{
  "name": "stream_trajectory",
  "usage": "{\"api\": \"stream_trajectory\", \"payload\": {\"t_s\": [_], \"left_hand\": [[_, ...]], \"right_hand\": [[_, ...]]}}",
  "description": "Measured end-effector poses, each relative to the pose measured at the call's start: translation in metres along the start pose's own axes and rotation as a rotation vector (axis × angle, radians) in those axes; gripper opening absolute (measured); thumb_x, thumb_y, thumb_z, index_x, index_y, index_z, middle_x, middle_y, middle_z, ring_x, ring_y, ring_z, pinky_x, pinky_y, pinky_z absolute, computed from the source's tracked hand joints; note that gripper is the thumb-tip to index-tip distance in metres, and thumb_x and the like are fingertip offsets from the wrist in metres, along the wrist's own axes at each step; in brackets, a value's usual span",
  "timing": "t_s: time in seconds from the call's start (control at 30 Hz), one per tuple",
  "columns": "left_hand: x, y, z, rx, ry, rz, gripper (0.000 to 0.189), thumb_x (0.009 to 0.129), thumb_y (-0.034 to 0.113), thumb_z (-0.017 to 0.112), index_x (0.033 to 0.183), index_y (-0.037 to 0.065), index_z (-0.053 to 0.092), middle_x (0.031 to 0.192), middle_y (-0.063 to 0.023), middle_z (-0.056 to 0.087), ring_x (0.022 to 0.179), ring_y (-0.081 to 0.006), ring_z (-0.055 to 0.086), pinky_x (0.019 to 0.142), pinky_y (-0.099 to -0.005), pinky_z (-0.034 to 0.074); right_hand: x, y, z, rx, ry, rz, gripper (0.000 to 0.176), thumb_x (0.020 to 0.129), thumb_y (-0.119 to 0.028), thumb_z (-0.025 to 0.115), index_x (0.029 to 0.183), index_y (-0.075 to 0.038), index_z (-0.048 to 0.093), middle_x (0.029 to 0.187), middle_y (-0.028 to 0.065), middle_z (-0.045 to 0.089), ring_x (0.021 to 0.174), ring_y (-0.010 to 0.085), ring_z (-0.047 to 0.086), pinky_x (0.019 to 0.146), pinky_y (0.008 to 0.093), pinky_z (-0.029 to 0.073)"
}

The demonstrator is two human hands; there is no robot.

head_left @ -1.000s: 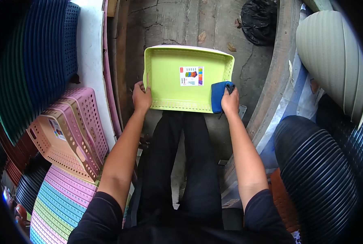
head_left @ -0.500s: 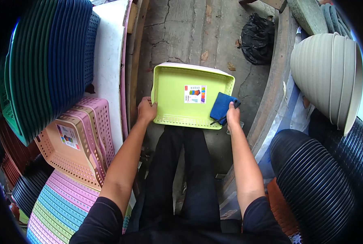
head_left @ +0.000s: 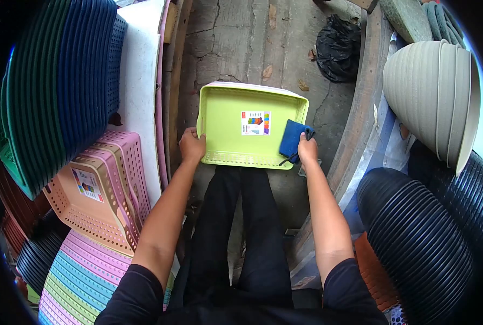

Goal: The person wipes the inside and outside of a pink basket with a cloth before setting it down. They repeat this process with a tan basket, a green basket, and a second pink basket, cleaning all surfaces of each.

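A lime-green plastic basket [head_left: 228,111] with a printed label [head_left: 256,123] inside is held out in front of my legs. Under its far rim a pinkish edge shows, perhaps of another basket. My left hand [head_left: 191,145] is closed on the basket's left side near the front corner. At the right side my right hand [head_left: 307,149] grips a folded blue cloth [head_left: 291,138] with a black cord, pressed against the basket's right end. The fingers under the basket are hidden on both sides.
Stacked dark green and blue baskets [head_left: 87,70] rise at left, above pink and tan baskets [head_left: 98,189] and a pastel stack [head_left: 82,271]. Grey basins [head_left: 420,97] and black ridged tubs [head_left: 415,233] line the right. A black plastic bag [head_left: 338,49] lies on the cracked floor [head_left: 241,43].
The view has shifted slightly, so the surroundings sit a little differently in frame. Both hands keep their hold on the basket; the right thumb has moved slightly upward on the blue cloth.
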State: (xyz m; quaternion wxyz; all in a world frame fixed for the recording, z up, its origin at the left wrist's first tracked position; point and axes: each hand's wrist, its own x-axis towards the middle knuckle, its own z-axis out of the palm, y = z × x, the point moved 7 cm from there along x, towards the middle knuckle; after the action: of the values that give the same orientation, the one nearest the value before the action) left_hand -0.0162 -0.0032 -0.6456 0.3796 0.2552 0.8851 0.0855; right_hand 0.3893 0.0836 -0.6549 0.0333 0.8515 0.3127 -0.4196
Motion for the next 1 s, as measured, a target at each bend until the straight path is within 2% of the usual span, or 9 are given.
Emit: {"api": "stream_trajectory", "payload": {"t_s": [0.13,0.4,0.53,0.57,0.67,0.73,0.83,0.93,1.0], "left_hand": [[0.002,0.017,-0.004,-0.113,0.138,0.081,0.030,0.078,0.008,0.074,0.104,-0.001,0.063,0.096,-0.0192,0.070,0.092,-0.0332,0.068,0.083,-0.0412,0.052],[0.000,0.021,0.000,0.138,0.311,0.214,0.022,0.080,0.011,0.071,0.098,0.000,0.064,0.086,-0.0191,0.068,0.083,-0.0371,0.067,0.075,-0.0436,0.051],[-0.001,0.020,-0.005,0.012,0.152,0.069,0.020,0.085,0.008,0.065,0.102,-0.001,0.063,0.095,-0.0255,0.067,0.093,-0.0404,0.065,0.083,-0.0446,0.050],[0.001,0.006,-0.003,-0.138,0.168,0.054,0.020,0.088,0.010,0.063,0.105,-0.002,0.064,0.095,-0.0228,0.068,0.090,-0.0365,0.067,0.083,-0.0418,0.051],[0.014,-0.037,0.018,-0.480,0.142,-0.073,0.024,0.094,0.015,0.060,0.110,-0.002,0.065,0.094,-0.0154,0.070,0.086,-0.0261,0.067,0.080,-0.0357,0.052],[0.006,-0.040,0.028,-0.707,-0.031,-0.290,0.024,0.097,0.017,0.059,0.113,0.000,0.067,0.096,-0.0053,0.070,0.084,-0.0129,0.064,0.077,-0.0281,0.052],[0.023,-0.066,0.041,-0.795,-0.164,-0.155,0.026,0.094,0.019,0.064,0.113,0.001,0.067,0.099,-0.0073,0.069,0.085,-0.0131,0.064,0.077,-0.0270,0.052],[0.031,-0.074,0.049,-1.088,-0.247,-0.235,0.025,0.092,0.018,0.068,0.110,0.001,0.066,0.101,-0.0070,0.068,0.086,-0.0128,0.063,0.077,-0.0273,0.051],[0.032,-0.078,0.049,-0.910,-0.130,-0.200,0.014,0.092,0.012,0.064,0.102,0.003,0.067,0.094,-0.0013,0.065,0.082,-0.0091,0.059,0.074,-0.0249,0.049]], "right_hand": [[-0.019,-0.037,0.001,-0.140,0.106,-0.135,0.045,0.096,-0.033,0.051,0.117,0.005,0.058,0.120,0.0294,0.061,0.116,0.0424,0.057,0.098,0.0467,0.044],[-0.016,-0.047,-0.005,-0.284,0.070,-0.018,0.040,0.095,-0.028,0.053,0.120,0.004,0.054,0.120,0.0268,0.061,0.115,0.0415,0.058,0.098,0.0470,0.044],[-0.032,-0.058,-0.012,-0.256,0.089,-0.050,0.044,0.094,-0.024,0.054,0.129,0.003,0.047,0.126,0.0273,0.058,0.118,0.0405,0.056,0.101,0.0467,0.043],[-0.052,-0.077,-0.009,-0.313,0.317,-0.354,0.045,0.093,-0.018,0.054,0.132,0.001,0.044,0.123,0.0250,0.059,0.117,0.0401,0.056,0.100,0.0465,0.043],[-0.098,-0.105,0.075,-0.186,-0.081,-0.667,0.028,0.085,0.002,0.042,0.110,0.001,0.056,0.109,0.0277,0.059,0.105,0.0432,0.057,0.090,0.0489,0.046],[-0.148,-0.137,0.129,-0.236,-0.256,-0.747,0.028,0.088,-0.016,0.052,0.110,0.000,0.057,0.108,0.0256,0.062,0.100,0.0434,0.061,0.088,0.0493,0.049],[-0.175,-0.171,0.189,-0.474,-0.384,-0.459,0.050,0.086,-0.043,0.063,0.112,0.000,0.063,0.110,0.0246,0.065,0.106,0.0399,0.063,0.091,0.0468,0.050],[-0.165,-0.176,0.222,-0.487,-0.445,-0.344,0.050,0.087,-0.046,0.062,0.108,-0.001,0.067,0.110,0.0243,0.067,0.106,0.0391,0.065,0.090,0.0449,0.052],[-0.164,-0.172,0.227,-0.521,-0.439,-0.354,0.048,0.087,-0.044,0.063,0.107,-0.001,0.069,0.109,0.0241,0.068,0.105,0.0387,0.065,0.089,0.0441,0.052]]}}
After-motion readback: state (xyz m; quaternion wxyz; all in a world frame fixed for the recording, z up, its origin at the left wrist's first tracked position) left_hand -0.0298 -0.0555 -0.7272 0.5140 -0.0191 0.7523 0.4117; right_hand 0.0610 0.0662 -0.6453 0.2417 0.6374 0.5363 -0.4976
